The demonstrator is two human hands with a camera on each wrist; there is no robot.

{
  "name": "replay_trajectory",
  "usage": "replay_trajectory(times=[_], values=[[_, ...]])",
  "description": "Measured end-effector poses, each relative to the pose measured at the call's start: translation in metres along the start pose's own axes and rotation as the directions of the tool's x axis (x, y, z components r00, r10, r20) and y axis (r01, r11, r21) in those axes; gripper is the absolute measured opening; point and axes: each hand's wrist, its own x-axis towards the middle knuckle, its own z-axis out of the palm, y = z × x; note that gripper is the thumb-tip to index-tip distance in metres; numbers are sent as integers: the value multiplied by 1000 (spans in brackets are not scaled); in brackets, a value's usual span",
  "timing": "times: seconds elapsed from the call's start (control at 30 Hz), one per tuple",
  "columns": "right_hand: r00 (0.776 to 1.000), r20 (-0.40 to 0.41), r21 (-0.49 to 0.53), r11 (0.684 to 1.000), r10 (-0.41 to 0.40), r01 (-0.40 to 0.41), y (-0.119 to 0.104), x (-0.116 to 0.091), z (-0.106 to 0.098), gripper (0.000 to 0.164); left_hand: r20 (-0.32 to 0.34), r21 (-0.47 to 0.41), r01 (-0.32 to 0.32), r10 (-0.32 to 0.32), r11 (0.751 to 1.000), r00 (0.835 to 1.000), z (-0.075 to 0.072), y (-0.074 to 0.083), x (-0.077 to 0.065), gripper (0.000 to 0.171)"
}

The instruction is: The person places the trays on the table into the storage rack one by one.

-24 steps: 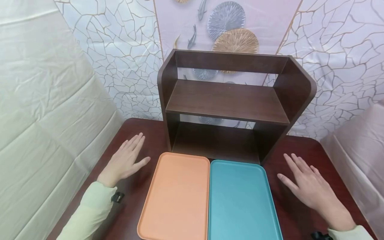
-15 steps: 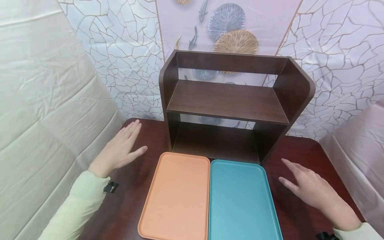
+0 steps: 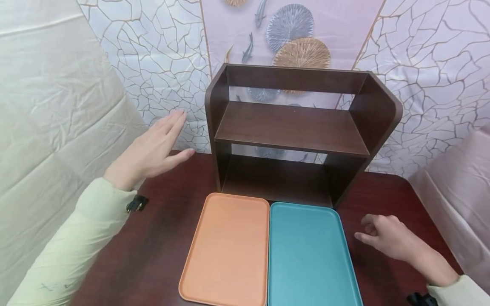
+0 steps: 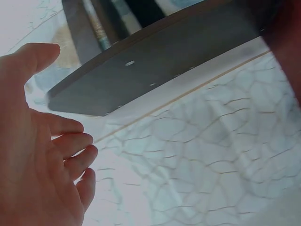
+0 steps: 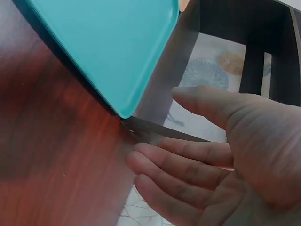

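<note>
Orange tray (image 3: pixel 227 246) and teal tray (image 3: pixel 310 255) are laid before shelf (image 3: pixel 292 127), presumably for reach; left hand (image 3: pixel 149 155) extended, right hand (image 3: pixel 392 239) loosely curled, nothing held.

A long, pale yellow-green sleeve (image 3: pixel 72 238) is worn on the left arm, its fabric lightly creased and finished by a smooth, plain cuff (image 3: pixel 102 199). Small, faint teal and dark green marks (image 3: pixel 57 287), too indistinct to be read, are borne on the forearm. A small, blocky black device (image 3: pixel 136 203) is worn at that wrist. On the right, a pale sleeve end (image 3: pixel 457 293) is only partly shown, accompanied by a similar black fitting (image 3: pixel 421 299). The fingers (image 5: pixel 181 167) are left bare.
</note>
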Motion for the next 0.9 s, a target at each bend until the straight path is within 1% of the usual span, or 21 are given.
replay_trajectory(times=[0.07, 0.2, 0.27, 0.33, 0.43, 0.57, 0.73, 0.87, 0.9], values=[[997, 69, 33, 999, 29, -31, 1, 1, 2, 41, -13, 11, -6, 6, 1000, 1000, -12, 4, 9, 88], [980, 177, 67, 993, 85, -98, 6, 4, 9, 41, -39, 31, -22, 23, 999, 999, -29, 10, 25, 87], [972, 210, 79, 989, 104, -122, 8, 5, 14, 41, -53, 43, -39, 41, 998, 998, -34, 13, 33, 87], [968, 223, 88, 987, 112, -135, 11, 5, 19, 38, -64, 56, -56, 59, 997, 996, -37, 17, 39, 87], [965, 233, 115, 982, 122, -152, 13, 4, 26, 33, -75, 78, -78, 84, 994, 994, -39, 21, 49, 85], [958, 244, 162, 968, 151, -193, 14, 1, 34, 25, -70, 98, -88, 95, 991, 993, -38, 26, 62, 85], [946, 264, 217, 944, 188, -248, 15, 1, 41, 24, -62, 113, -92, 99, 989, 993, -35, 30, 76, 85], [945, 270, 262, 930, 185, -257, 17, 0, 46, 26, -56, 106, -89, 95, 990, 994, -32, 31, 83, 85], [947, 268, 272, 930, 176, -249, 18, 0, 48, 26, -54, 104, -86, 92, 991, 994, -32, 31, 84, 85]])
